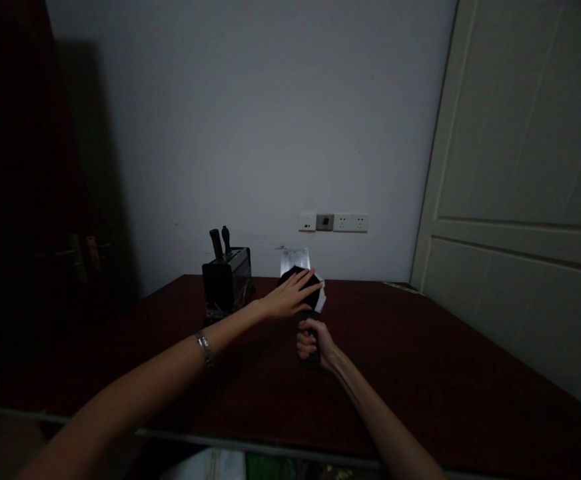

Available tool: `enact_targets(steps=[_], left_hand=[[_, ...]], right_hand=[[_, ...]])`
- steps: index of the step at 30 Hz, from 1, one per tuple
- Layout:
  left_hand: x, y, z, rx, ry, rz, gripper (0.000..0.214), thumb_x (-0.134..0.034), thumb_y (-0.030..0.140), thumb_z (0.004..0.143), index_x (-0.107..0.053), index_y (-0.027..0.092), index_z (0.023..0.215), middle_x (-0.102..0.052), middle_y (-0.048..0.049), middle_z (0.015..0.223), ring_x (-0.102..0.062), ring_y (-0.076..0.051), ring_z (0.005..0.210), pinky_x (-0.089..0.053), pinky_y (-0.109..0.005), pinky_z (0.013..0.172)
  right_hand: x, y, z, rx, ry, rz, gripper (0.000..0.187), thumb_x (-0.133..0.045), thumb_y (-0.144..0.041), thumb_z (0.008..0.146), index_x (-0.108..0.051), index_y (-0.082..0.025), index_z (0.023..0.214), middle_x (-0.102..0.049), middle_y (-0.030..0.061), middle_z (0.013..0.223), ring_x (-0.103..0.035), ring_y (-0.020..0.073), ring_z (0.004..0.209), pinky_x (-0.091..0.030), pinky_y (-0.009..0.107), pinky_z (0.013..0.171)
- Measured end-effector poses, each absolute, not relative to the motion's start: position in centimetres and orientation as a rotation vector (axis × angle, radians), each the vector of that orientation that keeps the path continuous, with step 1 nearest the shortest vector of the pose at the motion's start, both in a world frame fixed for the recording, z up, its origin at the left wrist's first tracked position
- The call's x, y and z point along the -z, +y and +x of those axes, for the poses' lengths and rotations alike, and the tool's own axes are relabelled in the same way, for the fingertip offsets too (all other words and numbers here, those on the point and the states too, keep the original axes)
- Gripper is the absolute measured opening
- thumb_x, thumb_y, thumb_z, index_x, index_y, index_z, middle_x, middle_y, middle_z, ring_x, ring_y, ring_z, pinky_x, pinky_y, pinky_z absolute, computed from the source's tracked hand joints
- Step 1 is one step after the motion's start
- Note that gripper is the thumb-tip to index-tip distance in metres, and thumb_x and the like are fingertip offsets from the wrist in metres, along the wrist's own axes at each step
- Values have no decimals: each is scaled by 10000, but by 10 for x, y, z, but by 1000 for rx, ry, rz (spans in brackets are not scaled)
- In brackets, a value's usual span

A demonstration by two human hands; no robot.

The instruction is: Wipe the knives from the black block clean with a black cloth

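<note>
My right hand [316, 341] is wrapped round the dark handle of what looks like a cleaver, whose broad shiny blade [295, 257] points away from me. Over the blade lies a black and white cloth [322, 297], its white part showing at the right side. My left hand [290, 293] rests flat on the cloth with its fingers spread. The middle of the blade is hidden under the hand and cloth. To the left stands a black knife block [230, 280] with two dark handles sticking up from it.
The dark red-brown table [370, 380] reaches back to a pale wall with sockets [350, 223]. A light panelled door [515, 280] is on the right. Several items, one white [215, 464], sit below the table's front edge. The room is dim.
</note>
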State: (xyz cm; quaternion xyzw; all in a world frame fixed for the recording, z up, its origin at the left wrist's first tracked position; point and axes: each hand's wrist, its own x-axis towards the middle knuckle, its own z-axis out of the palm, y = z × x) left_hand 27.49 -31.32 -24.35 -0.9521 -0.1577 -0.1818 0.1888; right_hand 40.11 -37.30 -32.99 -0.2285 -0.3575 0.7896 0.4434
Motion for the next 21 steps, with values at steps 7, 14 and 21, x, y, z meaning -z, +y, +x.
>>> enact_targets(steps=[7, 14, 21], left_hand=[[238, -315, 264, 500, -381, -2748, 722, -592, 272, 791, -194, 225, 1392, -50, -103, 1473, -4, -245, 1346, -152, -415, 1081], [243, -312, 277, 522, -416, -2760, 666, -583, 286, 796, -261, 201, 1373, -52, -125, 1469, -27, -270, 1344, -146, -426, 1077], [235, -310, 264, 408, -362, -2798, 714, -620, 219, 763, -256, 214, 1377, -48, -112, 1473, -21, -269, 1344, -148, -416, 1077]], right_hand=[[333, -371, 401, -1972, -901, -557, 271, -496, -224, 611, -302, -203, 424, -226, -107, 305, -110, 31, 280, -172, 194, 318], [333, -372, 400, -1955, -890, -564, 274, -499, -231, 606, -299, -202, 420, -214, -108, 299, -106, 33, 287, -176, 195, 321], [333, -372, 402, -1998, -899, -570, 261, -506, -216, 598, -306, -203, 431, -220, -111, 300, -100, 30, 288, -153, 193, 321]])
